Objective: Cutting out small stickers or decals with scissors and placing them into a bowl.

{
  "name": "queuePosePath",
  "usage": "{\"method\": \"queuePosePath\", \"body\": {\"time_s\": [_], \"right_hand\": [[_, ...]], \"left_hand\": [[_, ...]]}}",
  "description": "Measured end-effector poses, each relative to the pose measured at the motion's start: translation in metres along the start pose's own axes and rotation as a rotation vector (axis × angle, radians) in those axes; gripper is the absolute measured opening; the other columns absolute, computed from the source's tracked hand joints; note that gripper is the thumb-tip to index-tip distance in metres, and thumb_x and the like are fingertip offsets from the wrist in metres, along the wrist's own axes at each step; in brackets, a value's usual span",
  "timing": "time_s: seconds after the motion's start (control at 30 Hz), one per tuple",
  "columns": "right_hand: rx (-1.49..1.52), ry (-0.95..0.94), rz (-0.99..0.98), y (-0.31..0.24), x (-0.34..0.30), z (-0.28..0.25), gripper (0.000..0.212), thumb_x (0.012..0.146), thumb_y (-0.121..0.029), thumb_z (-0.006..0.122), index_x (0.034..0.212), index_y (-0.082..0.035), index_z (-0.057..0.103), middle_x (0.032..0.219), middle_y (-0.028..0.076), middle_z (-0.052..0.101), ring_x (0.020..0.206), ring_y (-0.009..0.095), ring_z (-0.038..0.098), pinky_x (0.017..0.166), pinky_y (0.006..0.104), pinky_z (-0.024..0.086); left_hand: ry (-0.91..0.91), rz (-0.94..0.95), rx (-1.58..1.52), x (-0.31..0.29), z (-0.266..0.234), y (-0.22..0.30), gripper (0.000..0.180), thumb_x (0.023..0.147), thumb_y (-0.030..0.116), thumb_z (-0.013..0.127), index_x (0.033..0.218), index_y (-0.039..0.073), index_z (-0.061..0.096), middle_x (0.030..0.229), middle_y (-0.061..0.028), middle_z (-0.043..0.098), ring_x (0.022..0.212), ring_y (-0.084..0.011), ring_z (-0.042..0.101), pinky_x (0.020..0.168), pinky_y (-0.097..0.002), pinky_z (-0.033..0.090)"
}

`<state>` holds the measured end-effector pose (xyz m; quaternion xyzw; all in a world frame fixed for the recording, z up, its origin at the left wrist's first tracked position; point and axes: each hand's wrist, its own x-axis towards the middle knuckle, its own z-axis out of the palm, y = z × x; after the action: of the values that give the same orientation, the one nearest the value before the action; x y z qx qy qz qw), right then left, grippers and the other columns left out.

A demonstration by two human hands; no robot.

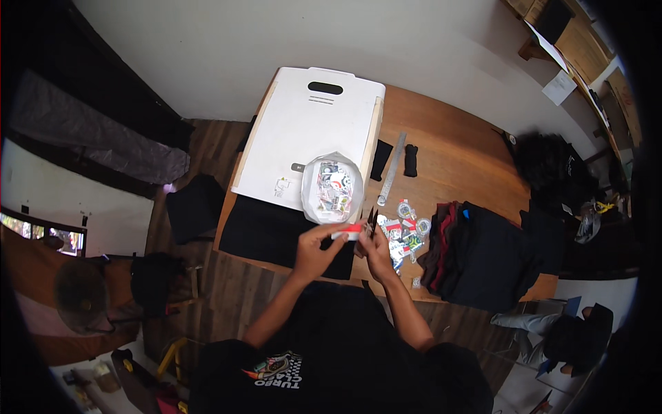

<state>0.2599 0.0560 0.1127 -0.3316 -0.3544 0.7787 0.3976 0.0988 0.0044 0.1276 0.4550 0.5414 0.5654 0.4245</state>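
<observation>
My left hand [318, 252] pinches a small red and white strip [350, 232], perhaps a label, in front of my chest. My right hand [376, 257] is wrapped round a pair of dark scissors [373, 217], blades pointing away from me. Its fingertips come close to the strip's right end; whether they touch it I cannot tell. Just beyond my hands, a whitish plastic bag or tub [312, 204] holds several printed stickers or tags [338, 181]. More colourful stickers [395, 247] lie loose on the table to the right of my right hand.
A large white board [289, 131] lies on the wooden table [458, 141], with black cloth [272, 229] at its near edge. A metal ruler [393, 169] and a small dark roll [411, 160] lie to the right. Folded dark garments [486, 255] are stacked at the right. A person [576, 338] is at the lower right.
</observation>
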Motion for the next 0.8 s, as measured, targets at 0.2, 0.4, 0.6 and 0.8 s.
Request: {"method": "queuePosePath", "body": {"time_s": [0.2,0.4,0.6,0.8], "right_hand": [[-0.312,0.108,0.013,0.013,-0.021,-0.025,0.015,0.099,-0.019,0.064,0.102,-0.007,0.056,0.069,-0.007,0.043,0.055,0.002,0.037,0.049,0.022,0.026],[-0.061,0.276,0.096,0.007,-0.019,-0.051,0.015,0.099,-0.021,0.064,0.099,-0.008,0.056,0.064,-0.008,0.039,0.049,0.003,0.033,0.047,0.0234,0.023],[-0.21,0.467,0.026,-0.001,0.011,-0.116,0.016,0.098,-0.026,0.065,0.099,-0.01,0.064,0.064,-0.011,0.04,0.05,0.001,0.032,0.047,0.023,0.022],[-0.281,0.727,-0.024,0.003,0.057,-0.171,0.02,0.096,-0.03,0.064,0.087,-0.012,0.063,0.064,-0.009,0.047,0.05,0.003,0.039,0.046,0.0232,0.029]], "left_hand": [[-0.119,-0.107,-0.047,-0.024,0.02,-0.036,0.022,0.089,0.0,0.071,0.111,-0.001,0.073,0.105,-0.0121,0.072,0.096,-0.0147,0.067,0.086,-0.026,0.051],[-0.064,-0.184,-0.059,-0.018,0.019,-0.05,0.018,0.093,0.001,0.067,0.11,-0.002,0.072,0.098,-0.0086,0.074,0.086,-0.0108,0.069,0.08,-0.0236,0.053],[-0.118,-0.216,0.01,-0.009,0.004,-0.049,0.018,0.094,0.002,0.066,0.11,-0.002,0.072,0.101,-0.0099,0.074,0.082,-0.01,0.068,0.075,-0.023,0.053],[-0.233,-0.28,0.164,-0.003,0.0,-0.05,0.022,0.094,0.004,0.067,0.116,0.0,0.071,0.097,-0.0054,0.076,0.066,0.0002,0.055,0.058,-0.0172,0.041]]}}
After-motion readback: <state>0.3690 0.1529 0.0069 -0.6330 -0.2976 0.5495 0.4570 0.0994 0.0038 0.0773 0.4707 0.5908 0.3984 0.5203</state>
